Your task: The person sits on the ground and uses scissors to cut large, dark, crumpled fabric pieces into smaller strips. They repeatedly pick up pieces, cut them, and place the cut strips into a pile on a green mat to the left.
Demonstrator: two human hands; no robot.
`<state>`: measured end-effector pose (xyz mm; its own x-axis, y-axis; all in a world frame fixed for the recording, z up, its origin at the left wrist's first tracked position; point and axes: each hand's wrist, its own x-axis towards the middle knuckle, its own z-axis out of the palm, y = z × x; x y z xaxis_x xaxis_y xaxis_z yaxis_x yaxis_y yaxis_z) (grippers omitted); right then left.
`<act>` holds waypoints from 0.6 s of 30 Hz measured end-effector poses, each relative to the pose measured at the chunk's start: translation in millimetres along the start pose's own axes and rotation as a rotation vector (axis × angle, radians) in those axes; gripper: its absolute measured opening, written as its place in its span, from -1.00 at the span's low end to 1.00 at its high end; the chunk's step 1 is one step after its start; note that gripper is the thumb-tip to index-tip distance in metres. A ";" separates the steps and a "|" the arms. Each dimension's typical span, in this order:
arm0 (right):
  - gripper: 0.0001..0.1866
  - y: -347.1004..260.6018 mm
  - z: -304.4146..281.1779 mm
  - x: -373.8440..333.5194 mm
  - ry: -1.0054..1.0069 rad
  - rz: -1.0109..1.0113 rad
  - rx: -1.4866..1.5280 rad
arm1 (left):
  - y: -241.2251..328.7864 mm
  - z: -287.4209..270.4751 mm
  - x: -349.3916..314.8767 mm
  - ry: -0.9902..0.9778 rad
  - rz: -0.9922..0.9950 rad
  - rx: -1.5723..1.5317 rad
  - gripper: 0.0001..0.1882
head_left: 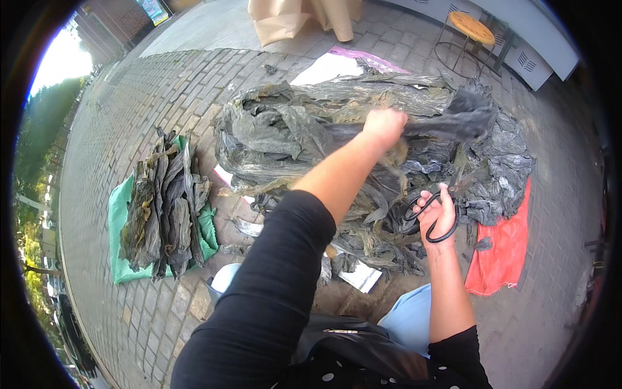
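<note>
Head: scissors in right fingers

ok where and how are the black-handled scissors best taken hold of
Likely by the two looped handles of the scissors, from the picture's lower right: these open loops stand apart, and the right grip holds them; the blades are unclear.

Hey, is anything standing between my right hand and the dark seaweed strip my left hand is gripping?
Nothing visible blocks your right hand, which holds black-handled scissors, from the dark seaweed strip in your left hand. The seaweed pile shows between them, apparently lying lower.
</note>
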<state>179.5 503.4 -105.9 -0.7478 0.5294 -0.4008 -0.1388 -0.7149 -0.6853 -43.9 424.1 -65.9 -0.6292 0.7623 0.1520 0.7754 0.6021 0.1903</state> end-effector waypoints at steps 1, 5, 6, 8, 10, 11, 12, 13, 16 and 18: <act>-0.66 0.1 -1.2 -3.6 -0.016 0.022 0.023 | -6.1 28.8 -22.5 -0.031 -0.114 -0.057 -0.90; -0.64 -4.8 -12.7 -11.3 0.007 0.045 0.009 | -54.8 81.5 -110.1 0.387 0.107 -0.006 -0.58; -0.64 -6.4 -15.4 -9.8 0.002 0.044 0.002 | -72.6 78.5 -129.2 0.433 0.115 -0.032 -0.60; -0.64 -7.4 -19.7 -5.5 0.022 0.042 -0.020 | -113.1 62.8 -157.3 0.311 0.080 0.161 -0.58; -0.69 -4.5 -21.5 0.5 0.002 0.018 -0.007 | -139.4 52.5 -168.6 -0.105 -0.060 0.419 -0.36; -0.71 -2.3 -21.2 3.5 0.043 -0.015 -0.026 | -146.9 50.9 -168.4 -0.189 -0.075 0.500 -0.32; -0.72 -0.5 -20.2 6.3 0.007 -0.043 -0.070 | -152.3 51.2 -165.2 -0.225 -0.046 0.546 -0.32; -0.74 1.1 -18.8 8.9 0.028 -0.086 -0.126 | -153.1 54.9 -160.6 -0.205 -0.013 0.601 -0.33; -0.74 -1.1 -15.4 13.4 -0.021 -0.098 -0.116 | -144.3 72.5 -141.0 -0.158 -0.151 0.540 -0.37; -0.69 -8.4 -15.4 14.5 -0.006 -0.125 -0.124 | -139.8 77.5 -134.2 -0.270 -0.209 0.526 -0.55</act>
<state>179.8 524.1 -115.3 -0.7333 0.6078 -0.3048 -0.1501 -0.5819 -0.7993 -63.6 256.1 -188.0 -0.7878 0.6078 -0.0999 0.6034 0.7287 -0.3240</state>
